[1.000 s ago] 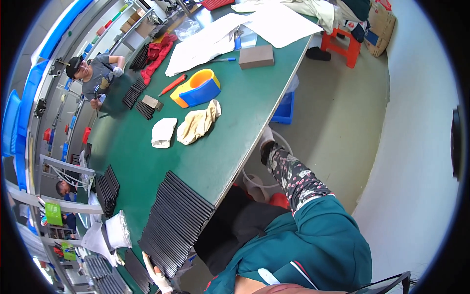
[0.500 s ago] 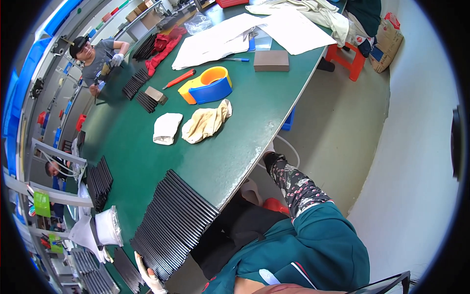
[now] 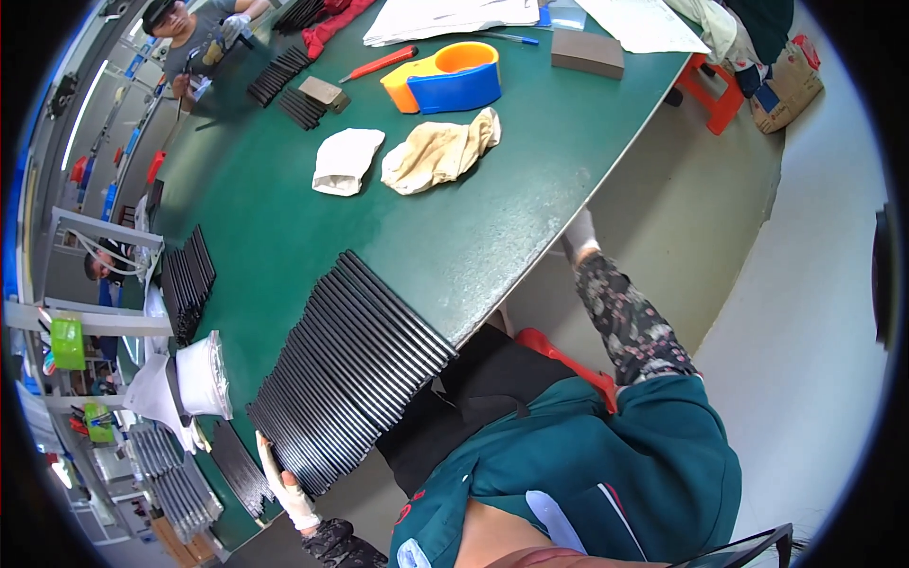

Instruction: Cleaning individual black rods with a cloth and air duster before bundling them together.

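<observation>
A wide row of black rods [image 3: 350, 369] lies side by side on the green table, reaching its near edge. My left hand [image 3: 289, 488], in a whitish glove, rests along the left side of this row with its fingers stretched out flat. A patterned dark sleeve covers my right forearm, reaching forward beside the table edge. My right hand [image 3: 583, 230], pale-gloved, is at that edge; its fingers are hidden there. Beyond the rods lie a white cloth piece [image 3: 347, 161] and a crumpled cream glove [image 3: 440, 153].
Farther back are a yellow-and-blue tape dispenser [image 3: 454, 80], a red cutter [image 3: 379, 62], a brown block [image 3: 587, 54] and papers [image 3: 454, 19]. More black rods [image 3: 189, 279] and a white stack [image 3: 202, 374] stand left. An orange stool [image 3: 715, 95] is right; a co-worker [image 3: 194, 47] sits opposite.
The view has shifted, so the table and its things appear higher in the picture. My left hand stays against the rods. My right hand still sits low by the table edge.
</observation>
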`<state>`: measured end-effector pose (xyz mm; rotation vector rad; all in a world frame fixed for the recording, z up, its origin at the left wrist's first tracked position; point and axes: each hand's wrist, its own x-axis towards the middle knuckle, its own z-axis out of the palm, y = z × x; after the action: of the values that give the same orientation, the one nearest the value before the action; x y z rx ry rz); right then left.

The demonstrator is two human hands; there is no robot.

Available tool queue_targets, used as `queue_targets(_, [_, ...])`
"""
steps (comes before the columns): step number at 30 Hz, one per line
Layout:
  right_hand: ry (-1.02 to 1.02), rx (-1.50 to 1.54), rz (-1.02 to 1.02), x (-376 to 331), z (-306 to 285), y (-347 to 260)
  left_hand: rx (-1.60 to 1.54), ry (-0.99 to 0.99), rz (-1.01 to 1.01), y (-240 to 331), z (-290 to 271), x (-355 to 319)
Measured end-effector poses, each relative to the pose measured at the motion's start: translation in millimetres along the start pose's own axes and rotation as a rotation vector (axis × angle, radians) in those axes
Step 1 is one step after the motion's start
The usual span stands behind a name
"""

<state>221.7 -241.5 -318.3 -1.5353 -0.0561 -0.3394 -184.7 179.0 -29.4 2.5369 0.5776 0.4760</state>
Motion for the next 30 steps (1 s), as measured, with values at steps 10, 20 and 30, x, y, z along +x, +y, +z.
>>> queue_targets(10, [0.152, -0.270, -0.299, -43, -47, -245, -0.118, 0.034, 0.073, 7, -1, 17])
queue_targets(20, [-1.000, -0.480, -0.941, -47, 65, -309, -0.196, 0.073, 0.121, -5, 7, 10])
queue_targets(30, [-1.004, -0.653, -0.925, -50, 68, -316, -0.206, 0.094, 0.097, 5, 7, 10])
